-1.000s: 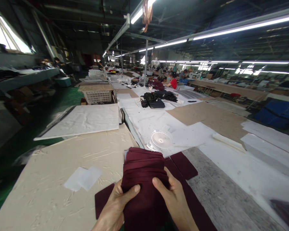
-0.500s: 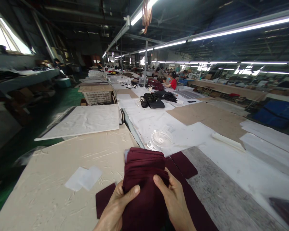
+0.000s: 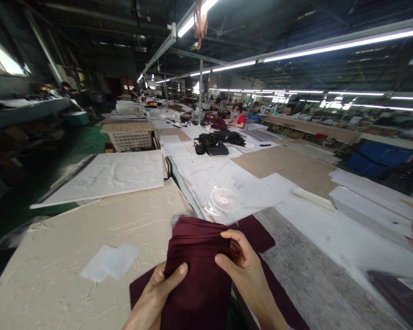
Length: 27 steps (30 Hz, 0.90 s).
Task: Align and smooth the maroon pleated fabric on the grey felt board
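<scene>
A folded maroon garment [image 3: 199, 275] is held up in front of me, gathered in soft pleats near its top edge. A pale label, blurred out, shows at its upper left corner. My left hand [image 3: 158, 293] is closed round its left side, thumb lying across the front. At the right edge, my right hand [image 3: 246, 270] pinches the cloth, its thumb on the front and its index finger bent over near the top; the other fingers are partly hidden. Beyond the right hand lies another folded maroon piece [image 3: 256, 233], and more maroon cloth [image 3: 282, 293] extends below it.
A small white fan [image 3: 224, 199] stands on the white-covered table. Two whitish sheets [image 3: 110, 262] lie on the beige surface at left. Dark garments [image 3: 215, 143] are piled farther back, near a plastic crate [image 3: 131, 140]. A person in red [image 3: 239, 120] sits beyond.
My right hand has shifted up along the garment's edge, its index finger now showing near the top. The garment is slightly tilted, and the view has turned a little to the right.
</scene>
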Tool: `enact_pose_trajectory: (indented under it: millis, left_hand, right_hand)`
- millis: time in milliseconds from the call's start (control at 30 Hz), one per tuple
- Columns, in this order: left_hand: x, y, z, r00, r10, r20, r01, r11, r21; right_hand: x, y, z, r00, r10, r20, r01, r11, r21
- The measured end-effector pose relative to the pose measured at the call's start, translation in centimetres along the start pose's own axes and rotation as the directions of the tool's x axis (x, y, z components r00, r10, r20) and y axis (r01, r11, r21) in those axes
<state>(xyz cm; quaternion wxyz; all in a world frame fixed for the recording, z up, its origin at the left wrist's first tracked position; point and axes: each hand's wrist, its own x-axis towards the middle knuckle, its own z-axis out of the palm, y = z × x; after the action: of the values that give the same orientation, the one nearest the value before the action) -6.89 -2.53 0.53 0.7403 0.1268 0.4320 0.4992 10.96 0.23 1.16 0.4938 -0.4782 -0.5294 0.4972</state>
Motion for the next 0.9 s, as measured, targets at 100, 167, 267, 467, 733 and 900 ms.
enact_pose_trajectory:
  millis: [100,167,267,467,733,900]
  left_hand:
    - [0.0,0.1,-0.4,1.000,0.005,0.019,-0.005,1.000,0.015]
    - [0.0,0.2,-0.6,1.000,0.006,0.022,-0.006,1.000,0.003]
    - [0.1,0.2,-0.7,1.000,0.020,0.018,-0.020,1.000,-0.008]
    - [0.3,0.4,-0.2,0.995,0.096,0.022,-0.095,0.995,-0.032]
    - [0.2,0.4,0.5,0.990,0.123,0.073,-0.121,0.992,-0.038]
    - [0.3,1.5,-0.2,0.988,0.157,0.013,-0.154,0.979,-0.132]
  right_hand:
    - [0.3,-0.2,-0.6,0.990,0.065,0.128,-0.078,0.991,0.106]
    - [0.3,-0.4,-0.7,0.980,0.095,0.177,-0.121,0.982,0.145]
    - [0.0,-0.5,-0.5,0.970,0.110,0.219,-0.154,0.969,0.195]
    - [-0.5,-0.6,0.6,0.973,0.032,0.231,-0.054,0.995,0.088]
    - [-0.4,-0.4,1.1,0.990,0.022,0.140,-0.009,0.996,-0.093]
    - [-0.4,-0.1,1.0,0.993,0.003,0.117,0.016,0.987,-0.162]
